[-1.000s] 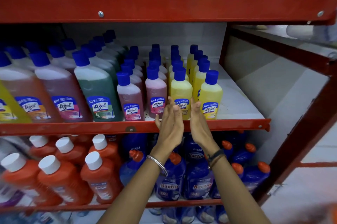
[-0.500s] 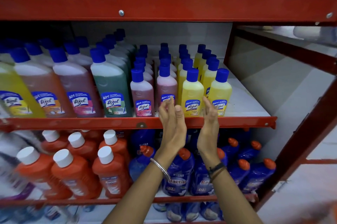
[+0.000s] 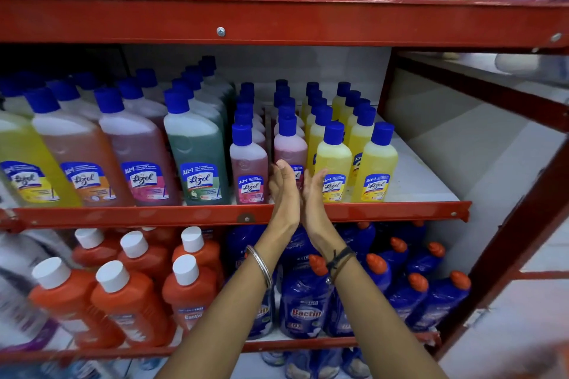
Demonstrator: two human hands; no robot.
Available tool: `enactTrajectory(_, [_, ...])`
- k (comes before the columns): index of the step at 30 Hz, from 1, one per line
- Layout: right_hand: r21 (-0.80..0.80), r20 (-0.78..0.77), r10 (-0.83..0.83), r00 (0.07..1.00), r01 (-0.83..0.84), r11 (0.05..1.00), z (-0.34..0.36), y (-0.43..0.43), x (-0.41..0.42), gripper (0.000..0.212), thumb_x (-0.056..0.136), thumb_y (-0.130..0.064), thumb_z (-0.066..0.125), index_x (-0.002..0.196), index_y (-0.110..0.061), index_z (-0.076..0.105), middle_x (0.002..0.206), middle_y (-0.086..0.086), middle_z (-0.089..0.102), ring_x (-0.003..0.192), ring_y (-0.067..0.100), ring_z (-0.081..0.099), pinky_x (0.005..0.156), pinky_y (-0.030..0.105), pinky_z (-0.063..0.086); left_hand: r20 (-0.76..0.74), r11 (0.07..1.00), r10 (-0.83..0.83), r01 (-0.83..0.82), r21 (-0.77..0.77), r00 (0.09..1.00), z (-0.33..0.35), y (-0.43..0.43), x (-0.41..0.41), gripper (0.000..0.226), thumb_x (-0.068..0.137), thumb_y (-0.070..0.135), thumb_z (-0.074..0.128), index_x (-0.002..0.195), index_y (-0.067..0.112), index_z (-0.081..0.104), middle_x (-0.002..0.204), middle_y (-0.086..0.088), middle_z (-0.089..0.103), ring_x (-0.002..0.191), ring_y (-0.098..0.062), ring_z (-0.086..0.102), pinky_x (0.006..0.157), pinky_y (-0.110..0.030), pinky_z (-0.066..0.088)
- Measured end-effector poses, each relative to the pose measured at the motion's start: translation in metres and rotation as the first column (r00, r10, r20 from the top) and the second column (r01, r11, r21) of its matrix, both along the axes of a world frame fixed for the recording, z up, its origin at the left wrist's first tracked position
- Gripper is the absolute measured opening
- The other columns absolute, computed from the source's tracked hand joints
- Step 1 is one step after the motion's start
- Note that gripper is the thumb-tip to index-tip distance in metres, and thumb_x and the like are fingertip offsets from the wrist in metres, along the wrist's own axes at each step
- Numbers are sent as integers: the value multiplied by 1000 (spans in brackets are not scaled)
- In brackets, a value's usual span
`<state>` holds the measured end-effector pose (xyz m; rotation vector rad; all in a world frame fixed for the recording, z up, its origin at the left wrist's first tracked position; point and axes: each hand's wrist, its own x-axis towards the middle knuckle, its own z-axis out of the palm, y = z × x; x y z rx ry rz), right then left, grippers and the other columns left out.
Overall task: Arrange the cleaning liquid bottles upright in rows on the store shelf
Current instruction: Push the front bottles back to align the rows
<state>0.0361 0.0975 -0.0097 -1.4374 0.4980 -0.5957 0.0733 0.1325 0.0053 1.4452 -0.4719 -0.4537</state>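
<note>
Two hands were raised side by side at the front edge of the middle shelf point(image 3: 400, 212), palms facing each other and nearly touching. My left hand point(image 3: 284, 193) and my right hand point(image 3: 314, 197) were both flat, fingers straight and spread around nothing, their tips lying against the front pink Lizol bottle point(image 3: 289, 147) of the second small row. Left of it stood another small pink Lizol bottle point(image 3: 248, 163); right of it stood two small yellow Lizol bottles point(image 3: 333, 160) and point(image 3: 379, 163). All four headed upright rows running back to the wall. Larger Lizol bottles point(image 3: 197, 156) in green, pink, orange and yellow filled the shelf's left part, also upright. Below, orange bottles with white caps point(image 3: 129, 301) and blue Bactin bottles point(image 3: 304, 307) occupied the lower shelf.
</note>
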Motion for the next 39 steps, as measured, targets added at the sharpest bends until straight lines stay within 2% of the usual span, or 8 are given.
enactTrajectory(6, [-47, 7, 46, 999, -45, 998, -2, -1, -8, 141, 33, -103, 13, 151, -27, 0, 163, -4, 0, 149, 13, 7, 123, 46, 10, -40, 999, 7, -8, -34, 999, 5, 3, 0, 127, 47, 97, 11, 146, 18, 19, 157, -7, 18, 144, -22, 18, 119, -47, 16])
enactTrajectory(10, [10, 10, 92, 996, -92, 996, -4, 0, -14, 145, 29, -104, 18, 151, -27, 1, 163, -2, 4, 148, 18, 15, 122, 45, 16, -197, 994, 96, -103, -27, 976, 3, -3, 2, 155, 21, 101, 18, 140, 4, 29, 150, -14, 34, 137, -30, 34, 114, -48, 28])
enactTrajectory(14, [-5, -4, 75, 997, -75, 997, -4, 2, -16, 144, 29, -104, 15, 151, -29, 1, 163, -3, 2, 149, 18, 10, 122, 49, 14, -136, 1000, 6, -5, 10, 991, 20, 11, -12, 88, 80, 69, 26, 143, 7, 23, 155, -10, 24, 142, -26, 24, 118, -41, 21])
enactTrajectory(17, [-30, 5, -78, 997, 78, 996, -7, 11, -14, 137, 35, -103, 12, 150, -29, 13, 162, -4, 13, 148, 18, 16, 121, 49, 15, 11, 993, -98, 97, 70, 995, 6, 23, -15, 84, 79, 69, 8, 147, 18, 10, 159, -6, 7, 146, -21, 6, 120, -46, 9])
enactTrajectory(20, [-163, 154, -294, 943, 318, 934, -18, 24, -13, 110, 58, -96, 13, 139, -27, 40, 148, -1, 43, 137, 15, 40, 116, 44, 30, 168, 989, 144, -144, -11, 975, -5, 41, -11, 73, 87, 62, 9, 142, 17, 25, 149, 0, 21, 142, -18, 14, 113, -32, 4])
enactTrajectory(23, [-207, 169, -186, 968, 220, 953, -21, 37, -8, 108, 61, -94, 14, 134, -22, 49, 143, -1, 50, 131, 12, 47, 113, 41, 36, 145, 931, 360, -347, -111, 921, -11, 51, 7, 63, 93, 52, 14, 139, 12, 30, 144, -6, 28, 136, -17, 23, 115, -35, 16])
enactTrajectory(31, [-214, -69, -49, 996, 33, 976, -18, 52, 17, 115, 56, -97, 13, 146, -27, 31, 155, -2, 34, 143, 14, 31, 119, 44, 25, 181, 978, 148, -171, 122, 972, -15, 65, 25, 91, 71, 70, 3, 146, 20, 15, 158, -4, 14, 145, -17, 10, 120, -47, 4])
enactTrajectory(39, [-187, -5, -141, 990, 137, 973, -15, 57, 18, 121, 52, -98, 13, 143, -21, 37, 152, 3, 41, 139, 17, 39, 117, 44, 29, 229, 978, 15, -62, 201, 973, -16, 77, 32, 92, 71, 73, 2, 146, 21, 14, 159, -3, 11, 146, -15, 7, 120, -44, 3])
